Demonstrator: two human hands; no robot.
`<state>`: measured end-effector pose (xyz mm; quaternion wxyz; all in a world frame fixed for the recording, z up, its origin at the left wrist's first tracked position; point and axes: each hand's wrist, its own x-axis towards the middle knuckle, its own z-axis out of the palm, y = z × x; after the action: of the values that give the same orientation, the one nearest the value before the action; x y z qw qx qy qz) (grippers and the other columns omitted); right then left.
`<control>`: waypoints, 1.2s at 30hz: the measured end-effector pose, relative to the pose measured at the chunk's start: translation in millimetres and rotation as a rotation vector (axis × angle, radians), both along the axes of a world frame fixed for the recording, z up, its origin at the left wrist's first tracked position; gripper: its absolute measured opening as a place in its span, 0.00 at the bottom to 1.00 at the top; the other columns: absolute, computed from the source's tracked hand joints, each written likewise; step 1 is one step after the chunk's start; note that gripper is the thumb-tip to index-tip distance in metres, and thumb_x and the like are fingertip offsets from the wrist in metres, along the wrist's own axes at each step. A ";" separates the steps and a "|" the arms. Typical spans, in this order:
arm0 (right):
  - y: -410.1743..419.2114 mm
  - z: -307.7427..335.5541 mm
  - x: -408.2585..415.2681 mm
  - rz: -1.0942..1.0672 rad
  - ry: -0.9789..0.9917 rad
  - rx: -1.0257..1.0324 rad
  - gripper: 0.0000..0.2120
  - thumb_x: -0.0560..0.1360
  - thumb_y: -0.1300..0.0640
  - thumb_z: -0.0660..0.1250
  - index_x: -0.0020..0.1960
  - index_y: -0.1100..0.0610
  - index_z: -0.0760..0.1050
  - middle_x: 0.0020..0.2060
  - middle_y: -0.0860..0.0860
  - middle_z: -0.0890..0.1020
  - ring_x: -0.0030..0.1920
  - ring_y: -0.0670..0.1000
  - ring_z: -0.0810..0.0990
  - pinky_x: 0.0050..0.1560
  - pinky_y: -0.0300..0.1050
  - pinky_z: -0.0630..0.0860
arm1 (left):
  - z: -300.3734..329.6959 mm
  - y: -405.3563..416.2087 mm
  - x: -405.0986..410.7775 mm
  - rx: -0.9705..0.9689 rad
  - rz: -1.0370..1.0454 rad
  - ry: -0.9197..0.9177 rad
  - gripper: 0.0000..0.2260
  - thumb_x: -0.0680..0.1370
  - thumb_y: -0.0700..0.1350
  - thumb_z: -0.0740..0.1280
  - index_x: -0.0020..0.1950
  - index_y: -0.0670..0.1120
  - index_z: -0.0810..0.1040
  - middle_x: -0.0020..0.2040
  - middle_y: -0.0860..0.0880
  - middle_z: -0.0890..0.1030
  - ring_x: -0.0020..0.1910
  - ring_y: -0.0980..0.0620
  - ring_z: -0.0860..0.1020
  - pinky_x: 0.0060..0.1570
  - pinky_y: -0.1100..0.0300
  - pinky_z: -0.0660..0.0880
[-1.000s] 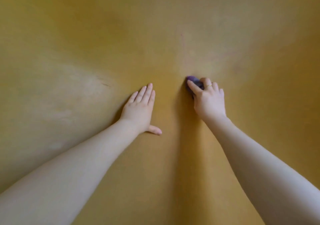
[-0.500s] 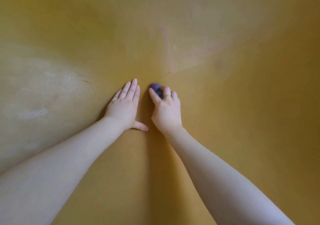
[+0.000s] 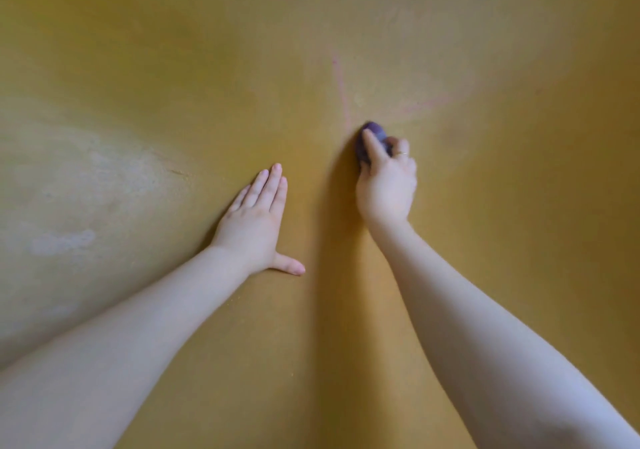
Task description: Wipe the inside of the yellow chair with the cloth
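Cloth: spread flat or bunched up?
Bunched. The purple cloth is a small wad gripped in the right hand, pressed against the yellow chair surface; only part shows past the fingers.

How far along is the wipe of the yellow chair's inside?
Partway, apparently. In hand: the right hand presses a bunched purple cloth on the yellow chair, below a faint pink streak. The left hand braces flat. Left: that streak and the pale blotches at left. Nothing looks clearly finished.

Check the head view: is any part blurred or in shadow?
Head view: right hand and purple cloth are slightly motion-blurred; left hand is sharp; a dark shadow falls left of the right arm on the yellow chair.
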<state>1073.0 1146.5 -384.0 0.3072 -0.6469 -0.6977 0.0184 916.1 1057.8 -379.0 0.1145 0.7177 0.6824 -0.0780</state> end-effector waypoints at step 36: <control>61.6 55.5 -10.5 -0.069 0.248 0.186 0.23 0.72 0.66 0.60 0.62 0.48 0.75 0.60 0.55 0.72 0.52 0.58 0.72 0.47 0.42 0.67 | 13.7 46.1 -43.5 0.194 0.164 0.115 0.54 0.69 0.67 0.62 0.73 0.37 0.32 0.73 0.39 0.30 0.74 0.43 0.33 0.72 0.54 0.37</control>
<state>1062.5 1208.2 -328.5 0.4501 -0.6319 -0.6306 0.0229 872.6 1103.8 -365.3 0.0113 0.6617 0.7484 -0.0431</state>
